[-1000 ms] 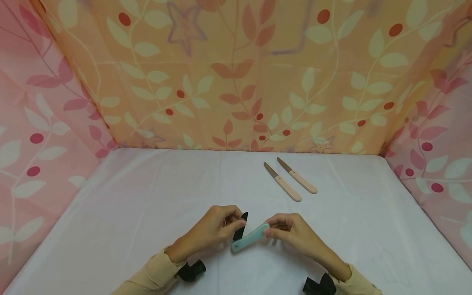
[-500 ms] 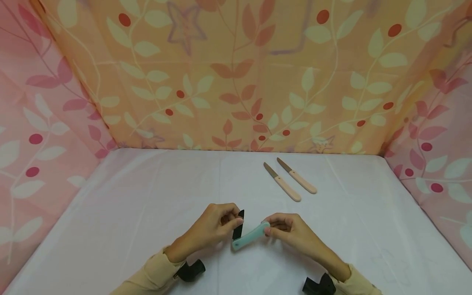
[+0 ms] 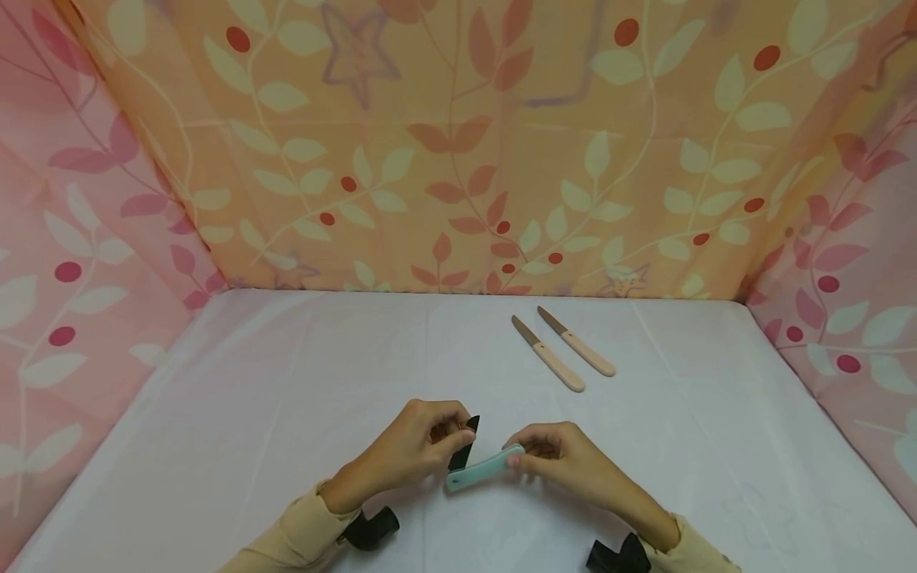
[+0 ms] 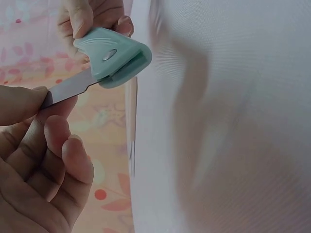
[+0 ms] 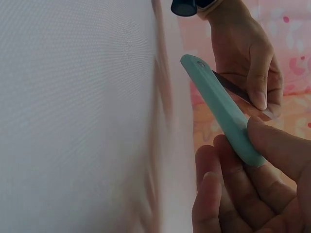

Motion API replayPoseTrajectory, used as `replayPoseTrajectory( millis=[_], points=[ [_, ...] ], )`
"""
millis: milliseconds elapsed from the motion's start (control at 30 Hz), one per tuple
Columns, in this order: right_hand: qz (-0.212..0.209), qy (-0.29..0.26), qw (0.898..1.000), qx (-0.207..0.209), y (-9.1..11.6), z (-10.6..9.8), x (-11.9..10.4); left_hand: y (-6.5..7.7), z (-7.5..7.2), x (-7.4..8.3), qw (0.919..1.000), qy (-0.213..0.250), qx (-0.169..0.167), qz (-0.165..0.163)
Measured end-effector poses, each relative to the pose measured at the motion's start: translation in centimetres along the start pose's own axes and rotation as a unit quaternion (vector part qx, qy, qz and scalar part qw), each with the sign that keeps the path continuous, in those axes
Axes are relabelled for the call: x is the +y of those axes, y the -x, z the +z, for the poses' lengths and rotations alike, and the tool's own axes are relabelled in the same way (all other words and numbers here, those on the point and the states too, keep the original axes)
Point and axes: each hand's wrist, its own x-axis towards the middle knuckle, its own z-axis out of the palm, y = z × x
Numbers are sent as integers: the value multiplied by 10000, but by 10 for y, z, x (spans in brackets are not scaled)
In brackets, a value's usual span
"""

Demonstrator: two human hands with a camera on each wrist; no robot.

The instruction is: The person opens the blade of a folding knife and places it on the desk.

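A folding knife [image 3: 478, 472] with a mint-green handle is held between both hands, its dark blade [image 3: 459, 456] swung partway out. My left hand [image 3: 419, 439] pinches the blade near its tip between thumb and forefinger. At the handle's other end, my right hand [image 3: 562, 458] grips with thumb and fingers. In the left wrist view the silvery pivot and the slot in the handle [image 4: 116, 56] show, the blade [image 4: 73, 89] angled out of it. The right wrist view has the handle [image 5: 218, 107] lengthwise, with the blade partly behind it.
Two knives with beige handles lie side by side beyond the right hand, the nearer knife [image 3: 559, 368] and the farther knife [image 3: 589, 355]. A white cloth [image 3: 344, 350] covers the table. Patterned curtains [image 3: 458, 159] stand at the back and both sides.
The right hand has come slightly down and nearer the wearer, so the handle lies flatter. The blade leans a little more to the right, with the left hand still pinching it.
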Motion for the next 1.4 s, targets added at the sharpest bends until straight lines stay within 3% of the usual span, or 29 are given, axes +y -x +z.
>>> replayPoseTrajectory(
  millis=[133,433,700,1000,1400],
  points=[
    [-18,-9,10000,-47,-1,2,1,0,1,0,9999,97,-41,5],
    [-57,191,9998,65,0,7,1,0,4,2,9989,180,-267,-326],
    [-32,311,9994,170,0,7,2,0,5,0,9996,157,-245,-35],
    [89,555,9965,611,-2,2,4,-1,3,-3,9991,229,200,299],
    [-46,124,9940,1089,-2,-5,3,-1,-9,-2,9975,151,678,-102]
  ],
)
